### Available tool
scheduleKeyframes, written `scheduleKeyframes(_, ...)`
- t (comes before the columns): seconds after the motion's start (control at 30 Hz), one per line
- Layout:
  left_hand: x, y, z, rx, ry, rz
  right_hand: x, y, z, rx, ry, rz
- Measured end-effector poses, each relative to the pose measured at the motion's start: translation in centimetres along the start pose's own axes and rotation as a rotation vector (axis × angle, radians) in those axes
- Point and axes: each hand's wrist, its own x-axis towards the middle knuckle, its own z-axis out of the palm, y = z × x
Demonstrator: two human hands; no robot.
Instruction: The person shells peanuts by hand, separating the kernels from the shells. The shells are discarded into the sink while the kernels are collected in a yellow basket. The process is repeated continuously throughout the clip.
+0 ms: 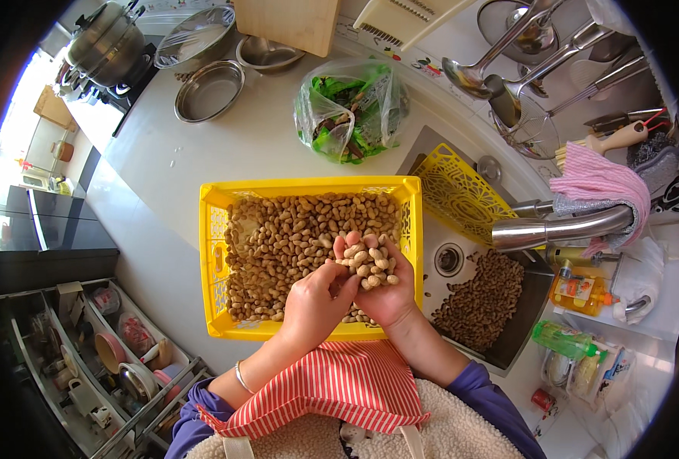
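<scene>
Unshelled peanuts [282, 229] cover the bottom of a yellow plastic basket [311, 186] with openwork ends, directly before me. My right hand [388, 292], palm up and cupped over the basket's right half, holds a small heap of peanuts [368, 263]. Against the left side of that heap, my left hand [319, 295] has its thumb and fingers bent close together. Whether a peanut is between those fingertips is hidden. More peanuts [483, 298], darker in colour, lie in the steel sink [440, 229] at the right.
A yellow openwork basket [460, 192] leans in the sink beneath the faucet [563, 226]. Behind the peanut basket are a plastic bag of scraps [351, 112] and steel bowls [209, 92]. Ladles [471, 77] hang at upper right. An open drawer [104, 356] juts out at lower left.
</scene>
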Motion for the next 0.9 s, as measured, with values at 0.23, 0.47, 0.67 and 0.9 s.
scheduleKeyframes(0.23, -0.1, -0.5, 0.1, -0.101, 0.022, -0.061, 0.1, 0.0, -0.3, 0.025, -0.026, 0.002)
scheduleKeyframes(0.47, -1.5, -2.4, -0.3, -0.464, -0.106, -0.125, -0.1, -0.7, -0.4, 0.058, 0.017, 0.033)
scheduleKeyframes(0.67, -1.0, -2.3, -0.9, -1.056, -0.276, -0.431, -0.3, -0.4, -0.6, 0.11, 0.071, 0.065)
scheduleKeyframes(0.9, -1.1, -3.3, -0.9, -1.168, -0.302, -0.54, -0.1, -0.1, -1.1, 0.036, 0.043, 0.052)
